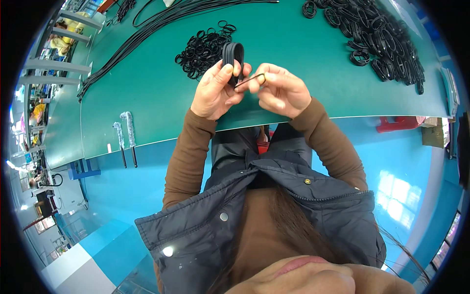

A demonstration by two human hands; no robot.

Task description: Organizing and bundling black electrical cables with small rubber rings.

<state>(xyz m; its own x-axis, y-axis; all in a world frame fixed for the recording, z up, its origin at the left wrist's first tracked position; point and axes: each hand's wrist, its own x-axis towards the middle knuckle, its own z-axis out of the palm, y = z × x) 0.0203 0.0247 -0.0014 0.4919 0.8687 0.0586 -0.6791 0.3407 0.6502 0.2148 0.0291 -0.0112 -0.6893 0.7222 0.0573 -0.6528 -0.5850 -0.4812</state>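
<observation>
Above the green table [161, 112], my left hand [215, 90] grips a coiled black cable [233, 53], its loops standing upright between thumb and fingers. My right hand [281, 88] pinches a thin black band [249, 80] that stretches toward the lower end of the coil. Whether the band goes around the coil is hidden by my fingers. Just beyond my left hand lies a pile of small black rings [200, 49].
Long straight black cables [147, 36] run along the far left. Many coiled black cables [377, 36] are heaped at the far right. Two plastic-wrapped tools with black handles [129, 130] overhang the front edge at left. A red stool [396, 124] stands below the table, right.
</observation>
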